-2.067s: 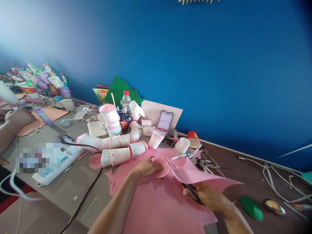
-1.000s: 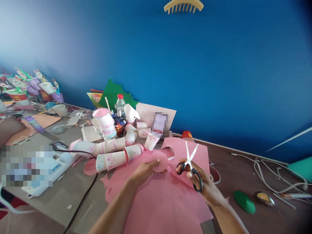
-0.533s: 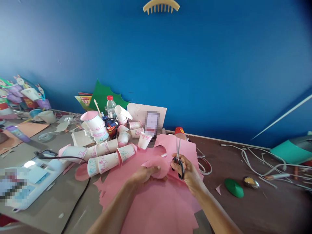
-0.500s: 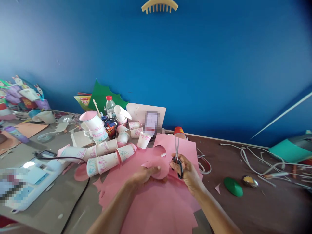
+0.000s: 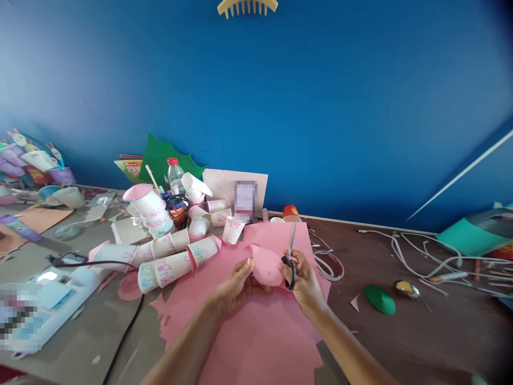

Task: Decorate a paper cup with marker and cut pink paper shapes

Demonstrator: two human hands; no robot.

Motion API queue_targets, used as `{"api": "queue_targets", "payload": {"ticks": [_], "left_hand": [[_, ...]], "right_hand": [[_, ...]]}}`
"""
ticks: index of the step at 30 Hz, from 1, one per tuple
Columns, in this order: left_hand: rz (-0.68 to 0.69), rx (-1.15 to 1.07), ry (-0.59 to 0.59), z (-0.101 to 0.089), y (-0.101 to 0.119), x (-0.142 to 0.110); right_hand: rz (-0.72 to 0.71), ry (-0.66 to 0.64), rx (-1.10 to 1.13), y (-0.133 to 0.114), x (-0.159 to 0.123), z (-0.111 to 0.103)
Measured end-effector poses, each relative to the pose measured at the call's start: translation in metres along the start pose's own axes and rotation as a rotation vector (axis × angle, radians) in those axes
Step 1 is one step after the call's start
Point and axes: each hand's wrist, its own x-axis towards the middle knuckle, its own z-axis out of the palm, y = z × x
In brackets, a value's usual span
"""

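Observation:
A round cut-out of pink paper (image 5: 267, 266) is held up between my two hands over a large pink sheet (image 5: 256, 337). My left hand (image 5: 240, 283) pinches its left edge, thumb on top and fingers beneath. In my right hand (image 5: 303, 283) are black-handled scissors (image 5: 291, 267), blades pointing up and away from the paper; the fingertips of that hand also touch the disc's right edge. Decorated paper cups (image 5: 174, 269) lie in rows left of the sheet.
A stack of cups (image 5: 150, 208), a bottle with a red cap (image 5: 175, 174) and a card (image 5: 216, 184) stand near the blue wall. White cables (image 5: 401, 251), a green paper cone (image 5: 379, 299) and a shiny round item (image 5: 406, 289) lie right. A black cord (image 5: 126, 331) crosses the left side.
The pink disc has been raised and turned, and my right fingertips have come onto its edge. My left hand has shifted slightly. The whole view has moved a little to the right.

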Motion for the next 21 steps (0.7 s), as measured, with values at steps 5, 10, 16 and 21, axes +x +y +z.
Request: {"api": "queue_targets", "payload": {"ticks": [5, 10, 16, 21], "left_hand": [[0.098, -0.064, 0.131, 0.011, -0.003, 0.004], [0.170, -0.111, 0.237, 0.019, -0.008, 0.007], [0.170, -0.059, 0.283, 0.010, -0.010, 0.008], [0.097, 0.061, 0.248, 0.002, -0.014, 0.006]], "right_hand": [[-0.079, 0.118, -0.001, 0.006, -0.004, 0.007], [-0.108, 0.015, -0.105, 0.015, -0.012, 0.011], [-0.107, -0.059, -0.205, 0.015, -0.013, 0.010], [-0.106, -0.026, -0.091, 0.011, -0.006, 0.003]]}}
